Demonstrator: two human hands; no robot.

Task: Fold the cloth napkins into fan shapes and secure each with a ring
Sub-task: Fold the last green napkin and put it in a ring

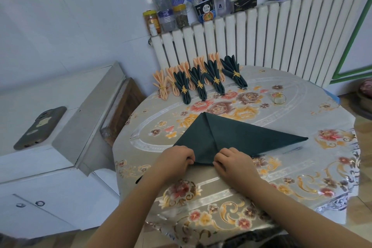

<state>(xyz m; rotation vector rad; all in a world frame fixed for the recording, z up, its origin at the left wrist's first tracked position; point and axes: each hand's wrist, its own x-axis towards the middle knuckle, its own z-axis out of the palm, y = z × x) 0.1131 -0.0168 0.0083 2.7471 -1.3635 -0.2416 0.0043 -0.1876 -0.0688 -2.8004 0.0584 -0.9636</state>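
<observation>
Pinching the dark green napkin (227,137) on the floral tablecloth (281,177), both hands (177,160) (231,162) work before a white radiator (261,36).

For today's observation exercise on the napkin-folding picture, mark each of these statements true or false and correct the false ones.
1. Both hands pinch the near edge of the dark green cloth napkin lying on the table. True: the left hand and right hand both hold it.
2. The loose gold metal ring is already round that napkin. False: it lies apart on the floral tablecloth, to the far right.
3. Finished dark green ringed napkins stand in a row near the white radiator. True.
4. The finished peach cloth napkins have no rings. False: gold rings show on them.
5. A phone in a dark case lies on the table. False: it lies on the white cabinet to the left.
</observation>
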